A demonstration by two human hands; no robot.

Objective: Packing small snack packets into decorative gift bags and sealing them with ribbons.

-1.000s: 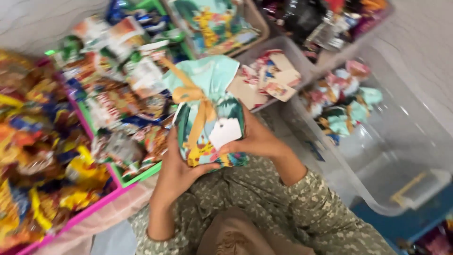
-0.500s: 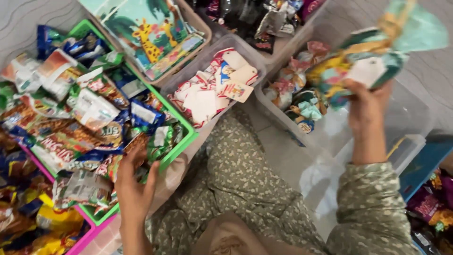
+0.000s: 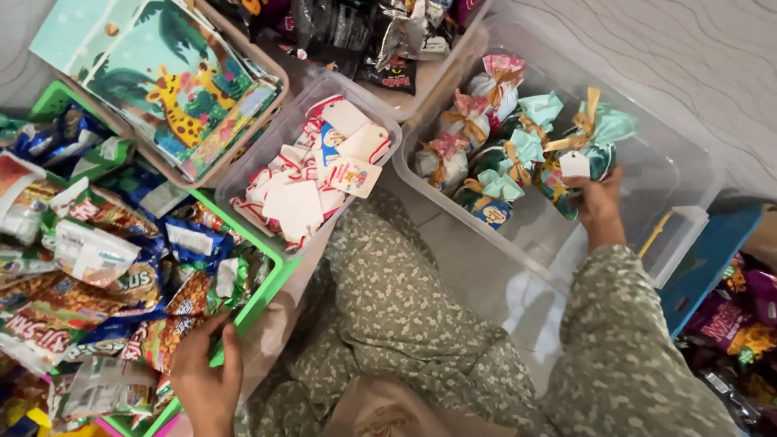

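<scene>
in the head view, the right hand (image 3: 597, 202) is reaching into a large clear plastic bin (image 3: 688, 174) and its fingers are closing around the lower part of a tied gift bag (image 3: 595, 146), a teal one with a tan ribbon and a small white tag hanging on the front. this gift bag is sitting inside the bin, at the right end of a group of other tied gift bags (image 3: 494, 137) in pink and teal, and it is touching the nearest of them. the left hand (image 3: 206, 380) is lying low at the corner of a green basket (image 3: 263, 295), with the thumb over the rim and the fingers curling loosely on the snack packets (image 3: 105, 259) inside; i cannot tell if it is really gripping one of them. between the basket and the bin, a small clear box (image 3: 372, 105) is holding white paper tags (image 3: 303, 198). behind it, a box with giraffe-print bags (image 3: 174, 89) is standing. the person's lap in flowered cloth (image 3: 405, 316) is filling the lower middle.
</scene>
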